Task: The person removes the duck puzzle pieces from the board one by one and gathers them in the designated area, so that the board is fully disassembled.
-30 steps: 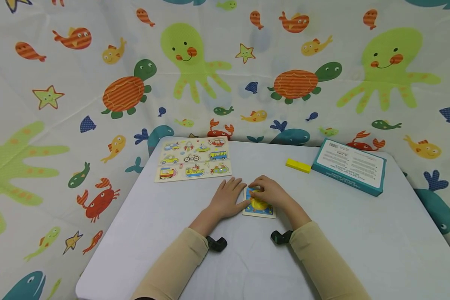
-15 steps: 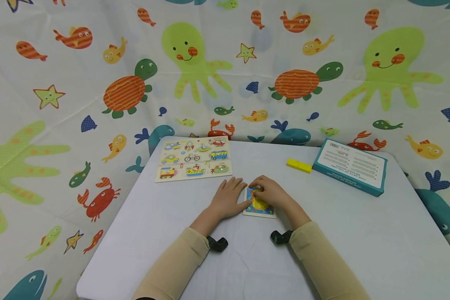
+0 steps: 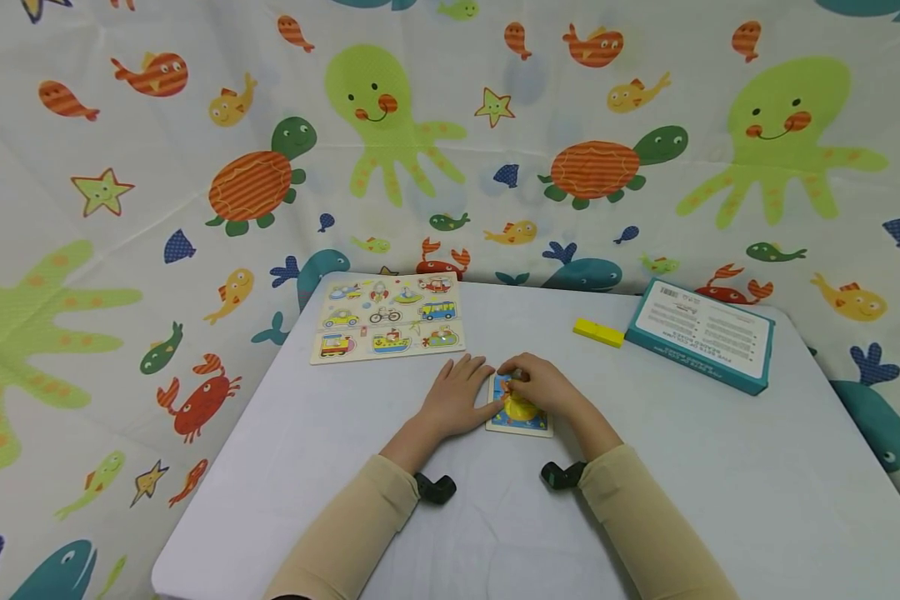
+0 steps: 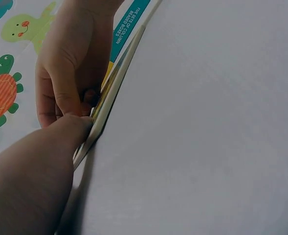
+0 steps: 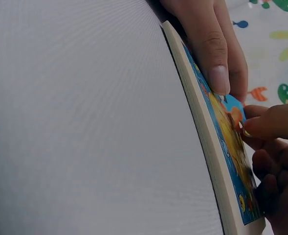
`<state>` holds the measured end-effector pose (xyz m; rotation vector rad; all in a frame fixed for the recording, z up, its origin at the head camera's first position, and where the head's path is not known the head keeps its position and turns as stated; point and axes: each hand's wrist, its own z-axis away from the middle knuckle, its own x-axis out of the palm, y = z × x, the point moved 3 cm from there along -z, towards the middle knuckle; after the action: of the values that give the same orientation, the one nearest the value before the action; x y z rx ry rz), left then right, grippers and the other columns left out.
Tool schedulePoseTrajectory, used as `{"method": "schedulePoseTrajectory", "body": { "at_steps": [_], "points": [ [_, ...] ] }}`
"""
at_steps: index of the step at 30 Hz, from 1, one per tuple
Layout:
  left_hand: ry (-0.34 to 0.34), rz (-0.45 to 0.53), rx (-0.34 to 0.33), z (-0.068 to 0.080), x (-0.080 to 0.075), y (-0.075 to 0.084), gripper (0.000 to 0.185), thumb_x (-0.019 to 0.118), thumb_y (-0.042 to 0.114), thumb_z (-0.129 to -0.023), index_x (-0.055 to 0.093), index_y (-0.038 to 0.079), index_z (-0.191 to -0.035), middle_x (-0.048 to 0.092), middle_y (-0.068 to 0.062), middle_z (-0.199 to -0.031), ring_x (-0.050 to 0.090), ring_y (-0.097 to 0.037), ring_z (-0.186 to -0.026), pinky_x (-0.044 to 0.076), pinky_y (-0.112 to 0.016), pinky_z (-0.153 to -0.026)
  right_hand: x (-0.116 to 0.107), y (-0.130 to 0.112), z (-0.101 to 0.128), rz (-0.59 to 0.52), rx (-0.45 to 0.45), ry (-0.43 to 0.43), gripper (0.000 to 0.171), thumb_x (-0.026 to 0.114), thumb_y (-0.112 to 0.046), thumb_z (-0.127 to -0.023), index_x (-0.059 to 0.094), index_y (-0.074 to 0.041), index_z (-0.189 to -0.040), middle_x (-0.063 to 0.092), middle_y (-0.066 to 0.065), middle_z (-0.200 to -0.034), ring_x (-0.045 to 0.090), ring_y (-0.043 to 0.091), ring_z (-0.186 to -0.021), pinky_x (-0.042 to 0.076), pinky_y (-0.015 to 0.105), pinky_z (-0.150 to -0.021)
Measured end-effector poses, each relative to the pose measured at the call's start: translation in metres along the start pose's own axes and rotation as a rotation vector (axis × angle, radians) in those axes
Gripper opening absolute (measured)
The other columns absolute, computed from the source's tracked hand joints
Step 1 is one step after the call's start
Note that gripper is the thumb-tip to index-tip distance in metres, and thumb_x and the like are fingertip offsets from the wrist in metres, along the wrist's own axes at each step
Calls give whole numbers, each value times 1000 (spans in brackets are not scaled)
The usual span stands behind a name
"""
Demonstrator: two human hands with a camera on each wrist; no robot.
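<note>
A small square wooden jigsaw puzzle point(image 3: 521, 423), yellow figure on blue, lies on the white table between the hands. The left hand point(image 3: 456, 398) lies spread on the table at its left side; its thumb point(image 5: 218, 78) rests on the picture near the left edge. Over the puzzle's upper part, the right hand point(image 3: 543, 387) has bent fingers. In the right wrist view its thumb and finger pinch a blue-and-orange puzzle piece point(image 5: 235, 110) that stands tilted up from the board. The right fingers partly hide the picture's top in the head view.
A larger board with vehicle pictures point(image 3: 387, 321) lies at the back left. At the back right are a yellow block point(image 3: 598, 332) and a teal box with a white label point(image 3: 701, 333). A sea-animal cloth point(image 3: 420, 108) hangs behind the table.
The right fingers shift very slightly over the puzzle's upper part. The left hand stays in place.
</note>
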<state>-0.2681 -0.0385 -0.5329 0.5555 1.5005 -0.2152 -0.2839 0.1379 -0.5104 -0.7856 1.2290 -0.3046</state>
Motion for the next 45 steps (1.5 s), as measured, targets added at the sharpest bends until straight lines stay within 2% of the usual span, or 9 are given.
{"method": "schedulePoseTrajectory", "body": {
  "at_steps": [10, 26, 33, 40, 45],
  "points": [
    [-3, 3, -4, 0, -1, 1, 74, 31, 74, -82, 36, 28, -139, 26, 3, -151, 14, -21, -143, 10, -48, -116, 0, 1, -1, 23, -14, 28, 22, 55, -17, -91, 62, -29, -108, 58, -10, -106, 51, 15, -86, 46, 28, -77],
    [-3, 1, -7, 1, -2, 1, 73, 32, 73, -83, 36, 27, -139, 27, 3, -150, 13, -21, -143, 9, -48, -116, -2, 1, 0, 51, -43, 79, 19, 56, -19, -91, 65, -28, -105, 60, -9, -100, 50, 14, -80, 45, 27, -69],
    [-17, -16, -9, 2, -3, 2, 73, 32, 73, -83, 35, 27, -139, 25, 3, -151, 13, -21, -143, 10, -47, -117, -11, 8, 2, 48, 5, 88, 19, 56, -24, -92, 64, -31, -108, 57, -9, -99, 51, 15, -74, 46, 26, -61],
    [-19, -18, -11, 1, -2, 2, 72, 33, 72, -83, 36, 27, -139, 26, 3, -151, 13, -21, -143, 10, -47, -117, -26, 18, 7, 56, 32, 124, 20, 58, -27, -90, 64, -32, -109, 59, -9, -109, 50, 17, -87, 46, 28, -71],
    [-22, -18, -14, 1, -1, 1, 73, 32, 73, -83, 35, 27, -139, 25, 3, -151, 12, -21, -143, 10, -47, -117, -39, 27, 14, 58, 58, 144, 20, 59, -26, -89, 64, -29, -108, 61, -6, -110, 51, 19, -88, 46, 28, -71]
  ]
}}
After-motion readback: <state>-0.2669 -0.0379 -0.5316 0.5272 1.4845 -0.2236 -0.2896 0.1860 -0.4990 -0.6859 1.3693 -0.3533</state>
